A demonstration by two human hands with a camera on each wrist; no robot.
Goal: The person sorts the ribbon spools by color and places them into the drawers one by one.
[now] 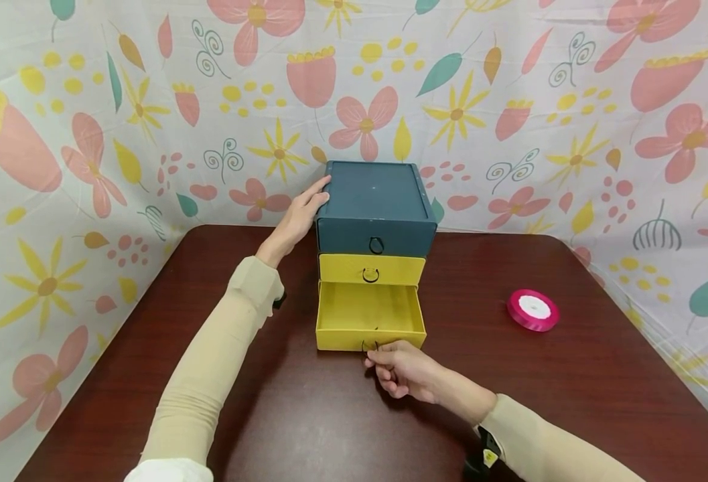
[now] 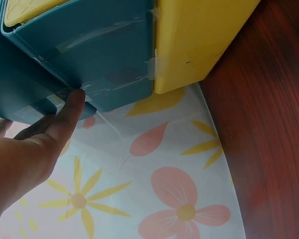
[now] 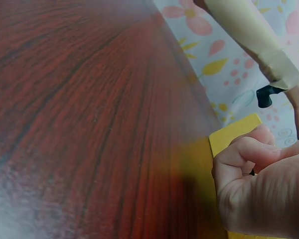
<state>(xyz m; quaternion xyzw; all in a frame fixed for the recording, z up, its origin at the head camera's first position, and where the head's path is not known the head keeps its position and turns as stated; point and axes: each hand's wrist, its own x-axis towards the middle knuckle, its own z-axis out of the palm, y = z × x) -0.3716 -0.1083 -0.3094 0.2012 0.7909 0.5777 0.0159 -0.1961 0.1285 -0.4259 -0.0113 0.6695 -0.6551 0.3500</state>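
A stack of drawers stands on the table, with a dark blue drawer [image 1: 378,234] on top and a yellow drawer [image 1: 335,268] below it. The lowest yellow drawer [image 1: 368,340] is pulled out and its inside shows bare. At its front, my right hand [image 1: 404,372] pinches the thin black ring pull [image 1: 366,346] between thumb and curled fingers. My left hand [image 1: 296,219] rests against the left side of the blue top section, fingers extended along its upper edge. In the left wrist view, the fingers of the left hand [image 2: 37,149] touch the blue side wall [image 2: 109,55].
A spool of pink ribbon [image 1: 533,310] lies on the right of the dark red-brown table [image 1: 486,375]. A flower-printed curtain [image 1: 480,134] hangs close behind the stack and along both sides. Black wrist straps [image 1: 487,450] show at the sleeves.
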